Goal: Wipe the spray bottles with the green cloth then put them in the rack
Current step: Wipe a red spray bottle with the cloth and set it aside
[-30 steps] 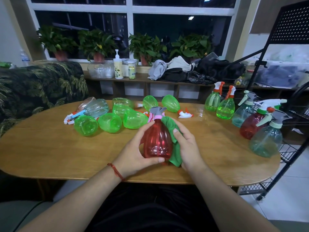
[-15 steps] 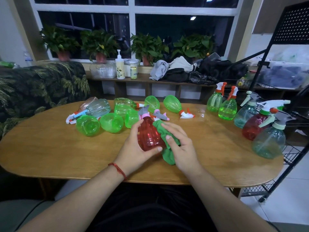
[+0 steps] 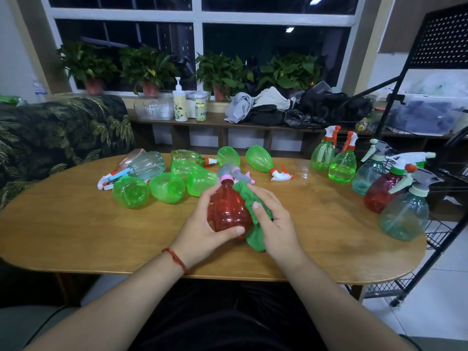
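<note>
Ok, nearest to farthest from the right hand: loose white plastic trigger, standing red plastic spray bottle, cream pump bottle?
1. Loose white plastic trigger, just beyond right hand.
2. Standing red plastic spray bottle, right end of table.
3. Cream pump bottle, far shelf.

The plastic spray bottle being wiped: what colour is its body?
Red: the bottle, in the head view.
</note>
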Demonstrator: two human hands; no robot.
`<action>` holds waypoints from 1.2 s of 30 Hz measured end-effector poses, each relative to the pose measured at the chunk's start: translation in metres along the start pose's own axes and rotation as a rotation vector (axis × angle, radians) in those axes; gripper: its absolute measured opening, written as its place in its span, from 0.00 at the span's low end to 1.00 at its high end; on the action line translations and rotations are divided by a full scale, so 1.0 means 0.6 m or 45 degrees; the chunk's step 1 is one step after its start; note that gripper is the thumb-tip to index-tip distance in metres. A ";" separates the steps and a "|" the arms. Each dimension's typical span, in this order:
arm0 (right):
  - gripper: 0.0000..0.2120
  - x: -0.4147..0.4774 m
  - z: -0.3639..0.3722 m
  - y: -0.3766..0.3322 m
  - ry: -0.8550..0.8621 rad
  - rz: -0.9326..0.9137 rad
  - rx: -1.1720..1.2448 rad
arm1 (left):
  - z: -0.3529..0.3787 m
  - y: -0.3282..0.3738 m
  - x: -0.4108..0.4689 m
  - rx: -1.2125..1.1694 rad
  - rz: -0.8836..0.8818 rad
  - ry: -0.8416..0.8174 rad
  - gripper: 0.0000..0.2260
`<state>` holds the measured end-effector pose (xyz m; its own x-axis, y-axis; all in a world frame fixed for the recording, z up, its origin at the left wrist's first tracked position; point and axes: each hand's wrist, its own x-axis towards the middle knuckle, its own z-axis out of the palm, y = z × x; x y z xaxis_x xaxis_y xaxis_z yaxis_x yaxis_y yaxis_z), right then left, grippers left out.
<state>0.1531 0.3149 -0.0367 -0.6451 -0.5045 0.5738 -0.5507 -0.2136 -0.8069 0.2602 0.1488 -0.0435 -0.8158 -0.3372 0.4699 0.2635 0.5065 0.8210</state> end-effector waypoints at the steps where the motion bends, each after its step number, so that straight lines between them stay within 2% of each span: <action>1: 0.18 0.004 -0.001 -0.001 0.015 0.079 0.094 | 0.000 0.002 -0.002 0.005 0.018 -0.050 0.45; 7: 0.17 0.014 -0.004 -0.003 0.010 0.323 0.469 | -0.002 0.010 -0.005 -0.009 0.070 -0.176 0.44; 12: 0.18 0.013 -0.010 0.005 0.038 0.386 0.485 | 0.001 0.011 -0.003 0.038 0.035 -0.220 0.48; 16: 0.18 0.010 -0.006 0.003 0.007 0.321 0.382 | 0.004 0.012 -0.005 0.076 0.057 -0.135 0.48; 22: 0.18 -0.003 -0.001 0.002 -0.042 -0.025 -0.007 | 0.003 0.013 -0.002 0.057 0.038 0.070 0.47; 28: 0.18 -0.015 0.006 0.005 -0.084 -0.259 -0.202 | 0.004 0.009 0.002 0.031 0.016 0.180 0.46; 31: 0.18 -0.015 0.006 0.005 -0.063 -0.275 -0.231 | 0.004 0.010 0.001 0.010 0.021 0.174 0.47; 36: 0.19 -0.009 0.001 0.000 -0.018 -0.111 -0.149 | 0.002 0.009 -0.002 0.034 0.023 0.025 0.48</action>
<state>0.1567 0.3171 -0.0396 -0.5853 -0.5000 0.6383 -0.6629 -0.1581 -0.7318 0.2619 0.1524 -0.0400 -0.8008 -0.3429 0.4910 0.2641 0.5335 0.8035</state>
